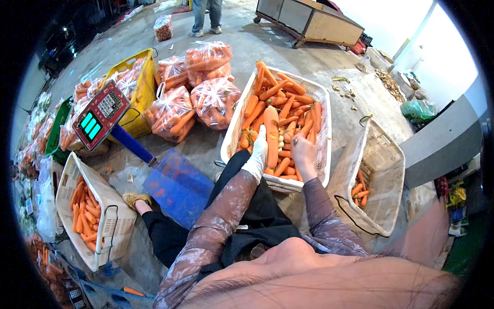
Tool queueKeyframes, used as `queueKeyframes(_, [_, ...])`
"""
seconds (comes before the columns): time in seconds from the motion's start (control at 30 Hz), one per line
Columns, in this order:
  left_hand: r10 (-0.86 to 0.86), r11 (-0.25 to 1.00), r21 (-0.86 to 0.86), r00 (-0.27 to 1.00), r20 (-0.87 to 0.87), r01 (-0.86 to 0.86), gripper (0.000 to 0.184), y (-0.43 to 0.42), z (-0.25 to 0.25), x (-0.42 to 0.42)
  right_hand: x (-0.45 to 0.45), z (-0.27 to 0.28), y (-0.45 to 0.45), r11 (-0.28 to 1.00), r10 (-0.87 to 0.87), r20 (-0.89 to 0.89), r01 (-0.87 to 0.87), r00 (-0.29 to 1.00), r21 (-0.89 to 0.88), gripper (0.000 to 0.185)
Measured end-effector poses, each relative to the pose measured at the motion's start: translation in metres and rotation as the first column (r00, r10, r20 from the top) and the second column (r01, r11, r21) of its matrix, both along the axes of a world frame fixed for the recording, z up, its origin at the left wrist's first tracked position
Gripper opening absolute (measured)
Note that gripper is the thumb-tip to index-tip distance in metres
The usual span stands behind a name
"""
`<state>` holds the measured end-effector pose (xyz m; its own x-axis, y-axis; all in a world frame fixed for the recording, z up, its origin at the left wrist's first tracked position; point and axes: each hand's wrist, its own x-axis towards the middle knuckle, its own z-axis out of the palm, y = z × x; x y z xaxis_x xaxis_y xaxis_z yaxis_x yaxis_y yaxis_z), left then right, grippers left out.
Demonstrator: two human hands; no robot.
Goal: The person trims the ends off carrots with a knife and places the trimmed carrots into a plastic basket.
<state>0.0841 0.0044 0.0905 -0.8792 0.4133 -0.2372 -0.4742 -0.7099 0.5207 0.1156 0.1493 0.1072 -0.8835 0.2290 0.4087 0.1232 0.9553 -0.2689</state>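
My left hand, in a white glove, grips a large carrot that points away from me over the white crate. To its right, my right hand is bare, with its fingers curled closed above the heap; whatever it holds, if anything, is hidden. Many loose carrots fill the crate in front of me, lying in several directions. Both forearms reach over the crate's near edge in brown patterned sleeves.
At right stands a white crate with a few carrots. Another carrot crate is at left. A scale with a blue platform and lit display, bagged carrots and a yellow crate lie left. A person stands behind.
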Motion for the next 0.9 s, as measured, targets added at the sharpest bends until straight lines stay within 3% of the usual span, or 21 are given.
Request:
queueKeyframes(0.03, [0.003,0.999,0.039,1.000,0.017,-0.003,0.063,-0.003,0.009,0.004,-0.002,-0.013,-0.007,0.991,-0.045,0.159,0.064,0.986,-0.120,0.026])
queueKeyframes(0.1, [0.055,0.998,0.021,0.998,0.033,-0.056,0.064,-0.006,0.022,0.010,-0.005,-0.033,-0.011,0.829,0.193,0.156,-0.076,0.969,-0.554,0.029])
queueKeyframes(0.17, [0.066,0.997,-0.029,0.997,0.041,-0.065,0.065,-0.010,0.029,0.013,-0.012,-0.036,-0.006,0.794,0.218,0.199,-0.055,0.955,-0.606,0.029])
queueKeyframes(0.2, [0.048,0.998,-0.047,0.998,-0.033,-0.050,0.058,-0.018,0.039,0.021,-0.014,-0.031,-0.006,0.759,0.241,0.238,-0.030,0.941,-0.650,0.030])
queueKeyframes(0.23, [0.047,0.998,-0.048,0.998,-0.038,-0.049,0.058,-0.017,0.032,0.019,-0.012,-0.018,-0.009,0.817,0.182,0.045,-0.126,0.982,-0.562,0.029])
queueKeyframes(0.3, [0.075,0.935,-0.314,0.958,-0.278,-0.165,0.056,-0.011,0.013,0.009,-0.005,0.023,-0.004,0.948,0.146,-0.171,-0.187,0.974,-0.258,0.024])
queueKeyframes(0.33, [0.080,0.931,-0.309,0.933,-0.350,-0.196,0.054,-0.006,0.004,0.004,-0.004,0.040,0.000,0.950,0.141,-0.175,-0.183,0.974,-0.252,0.024])
queueKeyframes(0.4, [0.063,0.913,-0.326,0.874,-0.483,-0.246,0.047,-0.001,0.009,0.009,-0.003,0.069,0.010,0.982,0.163,-0.194,-0.140,0.967,0.128,0.032])
queueKeyframes(0.5, [0.002,0.881,-0.392,0.830,-0.558,-0.266,0.041,0.002,0.027,0.023,-0.001,0.099,0.013,0.964,0.211,-0.189,-0.171,0.959,0.205,0.036])
queueKeyframes(0.57, [0.020,0.789,-0.443,0.738,-0.675,-0.426,0.046,0.008,0.018,0.019,-0.002,0.102,0.019,0.958,0.217,-0.174,-0.176,0.960,0.226,0.034])
queueKeyframes(0.77, [0.004,0.703,-0.498,0.703,-0.711,-0.508,0.037,0.006,0.016,0.022,-0.020,0.073,0.042,0.972,0.187,-0.076,-0.174,0.979,0.156,0.025])
queueKeyframes(0.83, [0.023,0.695,-0.524,0.744,-0.668,-0.493,0.039,0.012,0.012,0.018,-0.039,0.064,0.059,0.956,0.184,0.249,-0.232,0.951,0.181,0.019])
queueKeyframes(0.9, [0.001,0.707,-0.548,0.776,-0.631,-0.447,0.035,0.014,0.015,0.019,-0.051,0.066,0.062,0.963,0.133,0.353,-0.204,0.926,0.173,0.022])
